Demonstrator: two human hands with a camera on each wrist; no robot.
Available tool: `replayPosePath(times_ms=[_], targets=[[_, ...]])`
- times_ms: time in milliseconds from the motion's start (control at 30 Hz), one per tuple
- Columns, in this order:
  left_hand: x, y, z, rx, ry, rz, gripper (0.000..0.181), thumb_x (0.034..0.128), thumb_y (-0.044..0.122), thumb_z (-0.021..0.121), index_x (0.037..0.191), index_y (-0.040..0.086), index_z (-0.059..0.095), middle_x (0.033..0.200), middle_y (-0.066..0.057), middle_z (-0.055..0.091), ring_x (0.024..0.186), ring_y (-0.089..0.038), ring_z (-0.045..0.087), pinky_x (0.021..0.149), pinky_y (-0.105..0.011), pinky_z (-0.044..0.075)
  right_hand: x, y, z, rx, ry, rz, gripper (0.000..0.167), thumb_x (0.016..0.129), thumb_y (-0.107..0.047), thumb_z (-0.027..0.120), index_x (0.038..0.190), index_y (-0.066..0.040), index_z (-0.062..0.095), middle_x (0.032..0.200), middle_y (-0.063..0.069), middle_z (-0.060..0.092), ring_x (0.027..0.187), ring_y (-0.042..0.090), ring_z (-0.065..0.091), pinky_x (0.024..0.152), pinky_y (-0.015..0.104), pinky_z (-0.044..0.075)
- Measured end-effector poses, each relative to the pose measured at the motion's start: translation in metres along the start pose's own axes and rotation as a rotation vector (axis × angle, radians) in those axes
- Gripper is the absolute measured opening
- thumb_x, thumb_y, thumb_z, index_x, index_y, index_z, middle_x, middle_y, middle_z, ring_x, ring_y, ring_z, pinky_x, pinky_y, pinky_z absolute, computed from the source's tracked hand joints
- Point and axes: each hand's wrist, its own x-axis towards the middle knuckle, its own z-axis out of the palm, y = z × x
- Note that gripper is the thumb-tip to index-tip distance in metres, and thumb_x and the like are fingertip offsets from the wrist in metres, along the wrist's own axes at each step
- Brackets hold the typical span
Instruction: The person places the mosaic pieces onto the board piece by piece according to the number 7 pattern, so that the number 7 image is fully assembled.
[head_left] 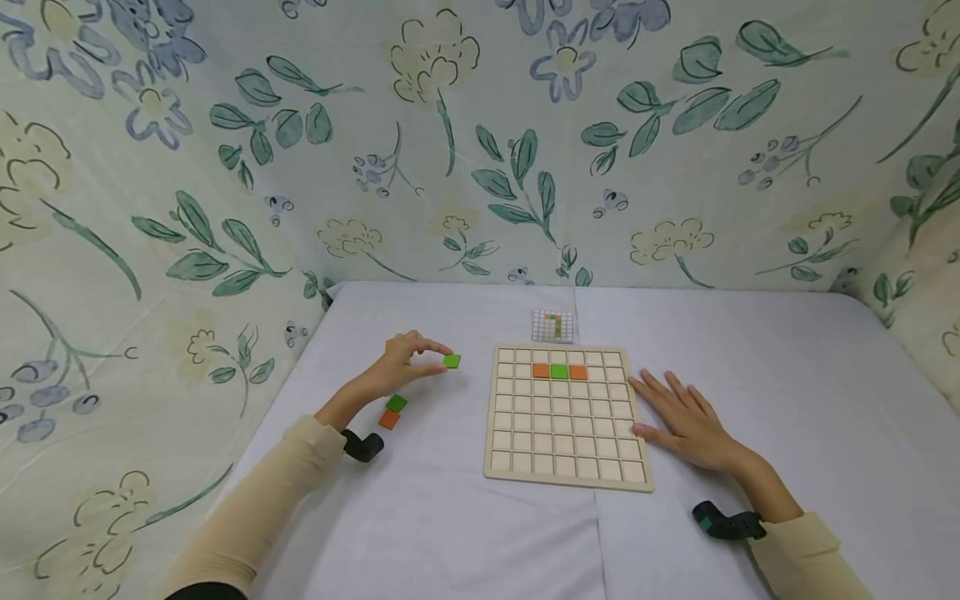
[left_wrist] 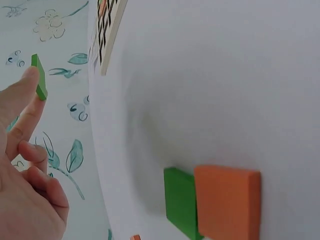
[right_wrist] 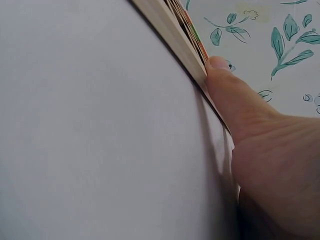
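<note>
Between thumb and forefinger, the left hand [head_left: 401, 364] pinches a green tile [head_left: 452, 361], held to the left of the wooden grid board [head_left: 491, 417]. The left wrist view shows the same green tile [left_wrist: 39, 77] at the fingertips, with the other fingers curled. The right hand [head_left: 686, 421] lies with spread fingers at the board's right edge, its thumb touching the frame. In the board's second row sit an orange tile [head_left: 542, 371], a green tile [head_left: 559, 372] and another orange tile [head_left: 578, 372], side by side.
On the cloth near the left wrist lie a green tile [head_left: 397, 403] and an orange tile [head_left: 389, 419], touching each other. A small pattern card [head_left: 552, 326] lies just behind the board. Flowered fabric [head_left: 450, 150] hangs behind and at the sides of the table.
</note>
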Motion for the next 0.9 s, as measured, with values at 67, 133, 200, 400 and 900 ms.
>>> replayPosePath(times_ms=[67,133,200,400,900], targets=[[0.003,0.005,0.005,0.000,0.015,-0.007,0.032,0.0922,0.022,0.074,0.123,0.011,0.072,0.102,-0.017,0.055,0.105,-0.039,0.039,0.081,-0.043,0.028,0.000,0.000,0.000,-0.001,0.000,-0.001,0.078,0.097,-0.046,0.061,0.158,-0.013,0.027,0.162,0.022,0.016,0.148,0.047,0.000,0.111,0.065,-0.006],[0.006,0.010,0.010,0.006,0.028,-0.014,0.033,0.0921,0.022,0.074,0.123,0.011,0.072,0.105,-0.019,0.056,0.105,-0.039,0.039,0.081,-0.042,0.030,0.001,0.000,0.000,-0.005,-0.001,-0.002,0.078,0.097,-0.046,0.061,0.159,-0.014,0.026,0.163,0.021,0.016,0.148,0.047,0.000,0.112,0.064,-0.007],[0.010,0.016,0.017,0.017,0.038,-0.032,0.033,0.0923,0.024,0.074,0.123,0.013,0.072,0.108,-0.019,0.057,0.106,-0.037,0.039,0.081,-0.041,0.030,0.001,0.000,-0.001,-0.006,-0.004,0.000,0.078,0.097,-0.046,0.061,0.159,-0.015,0.025,0.163,0.021,0.016,0.148,0.046,0.000,0.112,0.064,-0.007],[0.021,0.038,0.037,0.035,0.061,-0.071,0.032,0.0929,0.027,0.073,0.123,0.016,0.072,0.110,-0.020,0.055,0.108,-0.037,0.040,0.080,-0.039,0.032,0.002,0.001,-0.001,-0.015,-0.008,-0.001,0.079,0.097,-0.047,0.060,0.160,-0.016,0.024,0.163,0.021,0.015,0.148,0.047,-0.001,0.112,0.064,-0.007],[0.053,0.072,0.085,0.108,0.073,0.000,0.032,0.0912,0.030,0.074,0.121,0.016,0.073,0.105,-0.018,0.056,0.094,-0.023,0.037,0.081,-0.037,0.030,0.001,0.000,-0.002,-0.008,-0.006,-0.002,0.079,0.097,-0.046,0.061,0.159,-0.014,0.025,0.162,0.022,0.016,0.148,0.047,0.000,0.111,0.065,-0.006]])
